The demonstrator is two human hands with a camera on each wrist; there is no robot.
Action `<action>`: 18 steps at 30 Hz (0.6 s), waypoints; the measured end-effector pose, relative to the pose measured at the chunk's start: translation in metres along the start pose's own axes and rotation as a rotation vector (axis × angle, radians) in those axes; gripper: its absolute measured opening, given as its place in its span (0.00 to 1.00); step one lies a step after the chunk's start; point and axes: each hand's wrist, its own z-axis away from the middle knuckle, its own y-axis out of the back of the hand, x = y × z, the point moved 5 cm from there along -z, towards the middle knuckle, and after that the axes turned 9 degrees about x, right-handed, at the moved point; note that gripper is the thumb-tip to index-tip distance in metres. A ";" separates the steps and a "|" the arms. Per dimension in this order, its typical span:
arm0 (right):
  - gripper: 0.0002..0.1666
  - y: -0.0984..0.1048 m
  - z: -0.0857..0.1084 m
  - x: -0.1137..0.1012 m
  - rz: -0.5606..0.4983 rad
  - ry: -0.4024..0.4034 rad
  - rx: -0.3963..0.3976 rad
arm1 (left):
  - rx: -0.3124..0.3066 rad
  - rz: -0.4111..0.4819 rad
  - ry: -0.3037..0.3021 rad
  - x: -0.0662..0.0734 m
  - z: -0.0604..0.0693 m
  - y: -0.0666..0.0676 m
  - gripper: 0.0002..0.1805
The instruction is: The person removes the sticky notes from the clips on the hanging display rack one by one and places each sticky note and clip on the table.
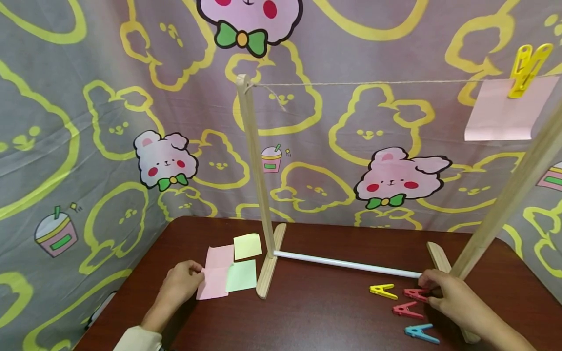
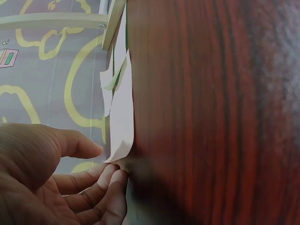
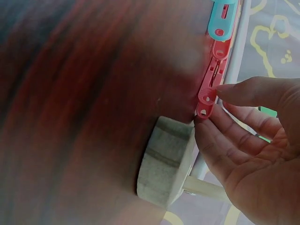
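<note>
My left hand (image 1: 182, 282) is at the left edge of a pink sticky note (image 1: 212, 282). In the left wrist view the note's near edge curls up beside the fingertips (image 2: 119, 176), and the thumb stands slightly apart from it. A second pink note (image 1: 219, 256), a yellow note (image 1: 247, 246) and a green note (image 1: 242, 276) lie alongside. On the right, my right hand (image 1: 454, 298) pinches the handle end of a red clothespin (image 1: 414, 294), which lies low at the table. Another red clothespin (image 1: 406, 309), a yellow one (image 1: 383, 291) and a blue one (image 1: 420, 333) are nearby.
A wooden stand's left post (image 1: 256, 165) and right post (image 1: 505, 204) rise from the dark table (image 1: 316, 312), joined by a white rod (image 1: 347, 263). Along the string (image 1: 373, 83) above, a yellow clothespin (image 1: 524, 70) holds a pink note (image 1: 502, 114). Patterned cloth (image 1: 307, 204) hangs behind.
</note>
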 end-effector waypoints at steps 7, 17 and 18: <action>0.18 0.003 0.001 0.000 0.004 0.005 0.021 | 0.010 -0.009 0.000 0.000 0.000 0.003 0.12; 0.19 0.009 0.001 -0.003 -0.003 0.017 0.075 | 0.026 0.018 -0.005 0.007 0.001 0.007 0.13; 0.18 0.010 0.000 -0.004 0.004 0.011 0.073 | 0.031 0.024 -0.012 0.008 0.001 0.008 0.13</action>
